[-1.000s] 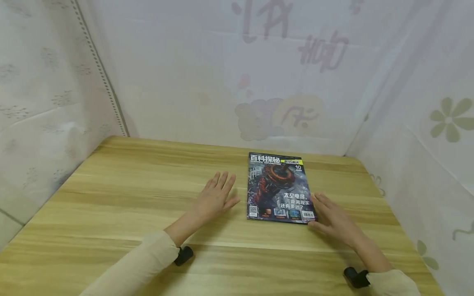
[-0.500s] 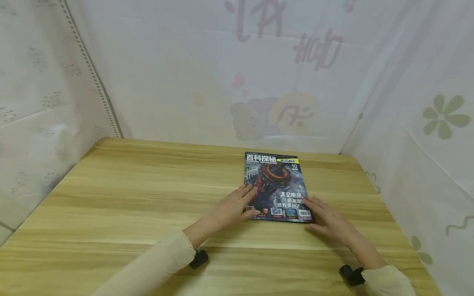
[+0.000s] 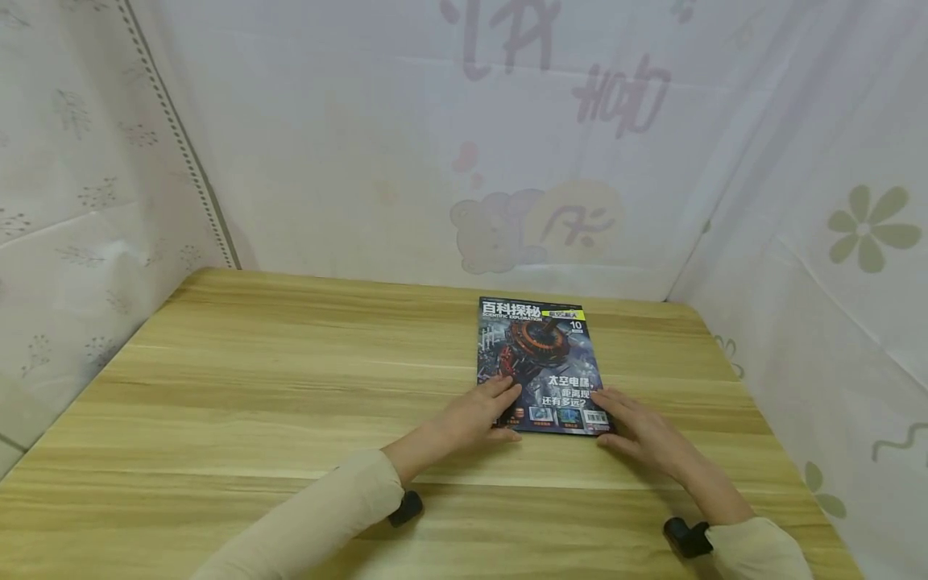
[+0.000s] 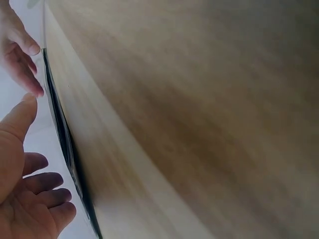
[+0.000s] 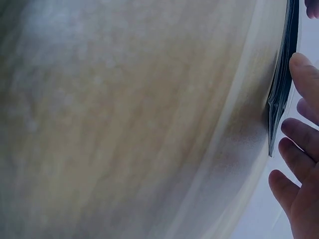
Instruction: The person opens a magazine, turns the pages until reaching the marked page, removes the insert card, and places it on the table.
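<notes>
A magazine (image 3: pixel 540 354) with a dark cover, an orange ring-shaped machine and white lettering lies flat on the wooden table, right of centre. Over its lower left corner is my left hand (image 3: pixel 474 415), fingers extended and thumb near the front edge. My right hand (image 3: pixel 645 428) is at the lower right corner, its fingertips over the side edge. From the left wrist, the magazine's thin edge (image 4: pixel 65 139) shows beside the relaxed fingers (image 4: pixel 47 181). In the right wrist view the thumb (image 5: pixel 302 69) is at the page edge (image 5: pixel 283 74); whether it touches is unclear.
The wood-grain table (image 3: pixel 304 362) stretches left of the magazine and in front of it. White printed cloth (image 3: pixel 348 161) hangs behind the table and on both sides. A black wrist device (image 3: pixel 687 538) sits below each hand.
My left hand has moved right, from the bare tabletop onto the magazine's lower left corner, then slightly towards me. My right hand stays by the right edge. The head view has shifted slightly.
</notes>
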Demonstrator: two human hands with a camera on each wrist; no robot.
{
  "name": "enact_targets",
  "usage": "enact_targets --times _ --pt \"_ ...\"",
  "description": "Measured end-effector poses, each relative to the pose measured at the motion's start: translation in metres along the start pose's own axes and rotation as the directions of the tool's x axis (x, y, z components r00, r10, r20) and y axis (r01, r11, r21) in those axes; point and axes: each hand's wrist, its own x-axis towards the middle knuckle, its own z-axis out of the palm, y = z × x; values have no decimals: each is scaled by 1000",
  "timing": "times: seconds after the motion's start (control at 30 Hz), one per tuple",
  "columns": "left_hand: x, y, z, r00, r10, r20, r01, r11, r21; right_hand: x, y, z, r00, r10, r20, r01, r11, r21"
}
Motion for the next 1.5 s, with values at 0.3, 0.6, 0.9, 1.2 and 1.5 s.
enact_targets --times 0.3,0.6,0.9,1.2,1.5 --pt "6 3 3 1000 -5 10 5 1000 1 2 2 2 998 -58 -26 58 998 -18" --pt "12 4 2 999 -22 25 22 1000 13 3 3 0 993 -114 -10 113 993 -35" --pt "16 7 2 998 -44 42 43 999 28 3 -3 -6 976 -183 -116 171 979 -111" --pt "14 11 -1 999 -9 48 6 998 62 4 -3 -11 941 -244 -236 217 967 -133" --pt "11 16 -1 998 64 -2 -64 990 125 6 -7 -17 937 -237 -258 202 967 -155"
